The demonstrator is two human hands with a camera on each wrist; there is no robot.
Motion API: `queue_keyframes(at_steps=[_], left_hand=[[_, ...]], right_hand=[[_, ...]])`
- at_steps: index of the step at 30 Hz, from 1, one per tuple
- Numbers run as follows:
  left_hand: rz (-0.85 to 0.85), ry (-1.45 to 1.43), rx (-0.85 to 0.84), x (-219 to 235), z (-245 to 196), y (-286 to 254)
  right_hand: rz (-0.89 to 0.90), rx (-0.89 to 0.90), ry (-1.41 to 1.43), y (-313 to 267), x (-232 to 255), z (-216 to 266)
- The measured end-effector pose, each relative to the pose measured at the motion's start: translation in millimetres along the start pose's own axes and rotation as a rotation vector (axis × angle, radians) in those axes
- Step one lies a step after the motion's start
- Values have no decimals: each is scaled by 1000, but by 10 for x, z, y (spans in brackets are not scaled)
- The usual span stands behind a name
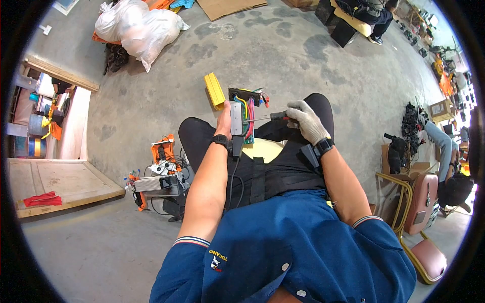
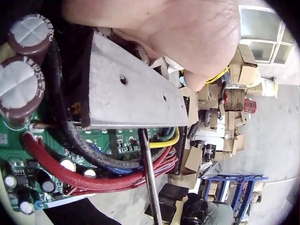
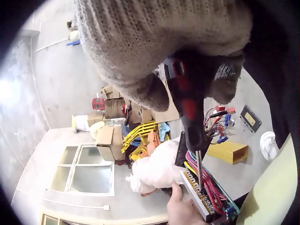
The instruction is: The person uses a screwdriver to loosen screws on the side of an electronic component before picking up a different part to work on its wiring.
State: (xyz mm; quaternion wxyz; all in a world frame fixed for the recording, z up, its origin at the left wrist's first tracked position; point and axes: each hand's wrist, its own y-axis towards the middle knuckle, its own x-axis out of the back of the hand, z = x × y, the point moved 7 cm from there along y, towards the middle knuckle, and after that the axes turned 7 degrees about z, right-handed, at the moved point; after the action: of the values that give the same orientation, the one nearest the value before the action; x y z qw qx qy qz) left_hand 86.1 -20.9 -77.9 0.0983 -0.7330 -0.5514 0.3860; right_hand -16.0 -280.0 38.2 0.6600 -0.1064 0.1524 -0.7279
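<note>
My bare left hand (image 1: 224, 121) grips a green circuit board (image 2: 14, 140) by the flat grey metal bar (image 2: 126, 89) along its side. Large brown capacitors (image 2: 19, 86) and thick red wires (image 2: 61, 173) stand out on the board. In my gloved right hand (image 1: 306, 121) is a screwdriver with a black and red handle (image 3: 187, 103). Its steel shaft (image 2: 151, 183) reaches among the wires to the bar's lower edge, where the bar hides the tip. A black end plate (image 1: 233, 93) with wire leads sits at the board's far end.
A yellow rectangular tube (image 1: 214, 91) lies on the concrete floor just beyond the left hand. Left of my legs stands orange and metal equipment (image 1: 161, 184) with cables. White bags (image 1: 146, 33) lie farther off; a pink chair (image 1: 422, 207) is at right. Another person sits at the far right.
</note>
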Motion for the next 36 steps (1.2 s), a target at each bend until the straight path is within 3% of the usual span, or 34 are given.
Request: queue_keyframes(at_steps=[2,4,8,11,13,25,29,31,36], left_hand=[[-7,7,-3,-6,-4,-2],[8,8,-12,-12,-7,4],[-6,3,6,-47,-26,-56],[-12,15,9,-37,-23,-48],[-23,7,3,-31,-22,-43],[3,28,7,18,22,28],[-13,34,-1,-2,-1,-6],[-13,18,11,21,19,23],[0,43,14,10,18,27]], right_hand=[[-12,-7,15,-13,0,35],[7,-127,-6,-3,14,-27],[13,-135,7,-13,20,-31],[52,1,-68,-10,5,10],[-2,-30,72,0,25,-51],[7,-158,26,21,40,-110],[18,-134,14,-9,29,-85],[17,-30,50,-1,31,-59],[18,-26,40,-4,13,-19]])
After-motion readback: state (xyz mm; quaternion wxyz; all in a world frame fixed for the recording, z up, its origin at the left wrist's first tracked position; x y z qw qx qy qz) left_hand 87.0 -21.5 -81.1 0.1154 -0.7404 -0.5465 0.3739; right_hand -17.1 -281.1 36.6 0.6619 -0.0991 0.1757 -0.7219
